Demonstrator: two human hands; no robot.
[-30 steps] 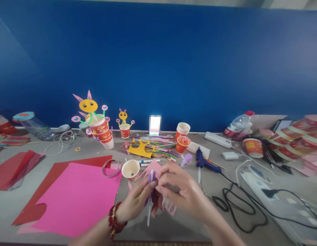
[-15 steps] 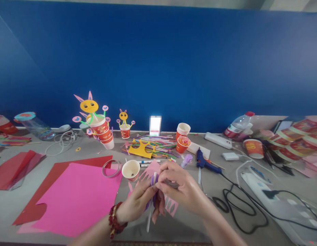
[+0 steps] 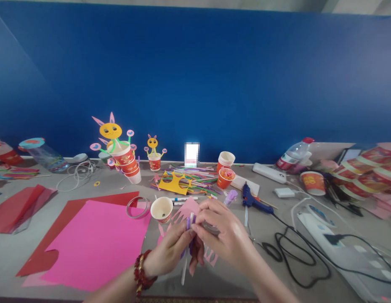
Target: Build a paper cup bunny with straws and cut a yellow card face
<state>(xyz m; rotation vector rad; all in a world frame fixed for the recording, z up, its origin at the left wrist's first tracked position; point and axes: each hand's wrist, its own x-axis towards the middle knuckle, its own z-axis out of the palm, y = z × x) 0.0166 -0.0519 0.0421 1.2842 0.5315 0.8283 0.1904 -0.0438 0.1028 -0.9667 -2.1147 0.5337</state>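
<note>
Fingers closed, my left hand [image 3: 170, 248] grips a thin white stick [image 3: 184, 271] that points down toward the table's front edge. A fuzzy purple pipe cleaner [image 3: 188, 223] is bent about the stick's upper part. My right hand [image 3: 222, 225] pinches at the top, against the pipe cleaner; its fingertips partly cover the spot. Just behind the hands lie pink cut paper scraps [image 3: 186, 206]. A pink bunny-ear cutout [image 3: 161, 230] shows beside my left hand. To the left stands a paper cup [image 3: 161, 209], and a roll of tape [image 3: 136, 207] rests on the pink paper.
Pink sheets [image 3: 100, 244] cover the left side. Bunny-topped cups [image 3: 119, 155] stand at the back, near many pipe cleaners [image 3: 201, 174] and yellow cut paper [image 3: 173, 183]. On the right are a blue glue gun [image 3: 254, 200], its black cord [image 3: 290, 252], and a power strip [image 3: 334, 248].
Both hands stay in nearly the same place. The right hand's fingers have shifted very slightly at the top of the stick.
</note>
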